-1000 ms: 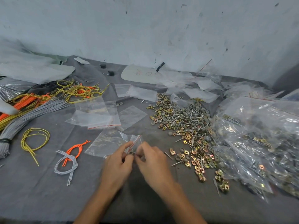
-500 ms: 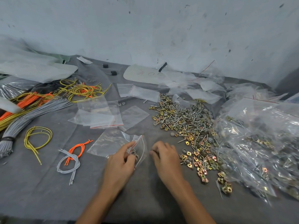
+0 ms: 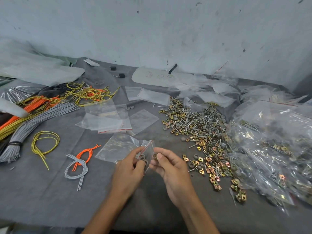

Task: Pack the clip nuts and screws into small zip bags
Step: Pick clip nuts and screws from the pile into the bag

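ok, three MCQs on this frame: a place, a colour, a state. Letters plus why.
1. The loose pile of clip nuts and screws lies: A) left of both hands B) right of the hands, on the grey cloth C) in a box
2. The seal strip of the small zip bag is: A) blue B) red C) green
3. The right hand: A) lies flat B) grips wires C) pinches a clip nut
1 B: it spreads right of the right hand. 2 B: a red line runs along the mouth, by the left hand. 3 C: thumb and finger close on a brass piece.
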`<act>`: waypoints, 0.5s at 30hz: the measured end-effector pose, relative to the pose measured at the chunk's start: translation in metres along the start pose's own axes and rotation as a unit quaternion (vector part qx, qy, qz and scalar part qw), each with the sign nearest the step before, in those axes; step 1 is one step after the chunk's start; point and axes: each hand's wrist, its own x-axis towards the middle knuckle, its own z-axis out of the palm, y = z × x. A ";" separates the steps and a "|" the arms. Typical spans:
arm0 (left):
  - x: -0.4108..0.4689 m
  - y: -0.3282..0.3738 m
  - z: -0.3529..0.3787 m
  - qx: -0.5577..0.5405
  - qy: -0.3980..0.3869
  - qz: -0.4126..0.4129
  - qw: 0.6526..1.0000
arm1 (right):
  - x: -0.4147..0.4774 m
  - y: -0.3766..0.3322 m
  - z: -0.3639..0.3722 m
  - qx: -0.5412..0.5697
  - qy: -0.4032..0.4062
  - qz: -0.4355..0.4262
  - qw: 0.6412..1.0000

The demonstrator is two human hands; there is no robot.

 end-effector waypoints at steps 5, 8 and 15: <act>-0.001 0.001 0.000 -0.010 -0.001 -0.011 1.000 | -0.006 -0.006 0.003 0.050 -0.030 -0.008 0.998; -0.001 0.002 -0.001 0.002 0.002 -0.006 1.000 | -0.005 -0.005 0.002 0.009 -0.028 -0.035 0.999; -0.001 0.002 -0.001 0.000 0.001 -0.008 1.000 | -0.002 -0.001 0.004 -0.047 -0.006 -0.067 0.997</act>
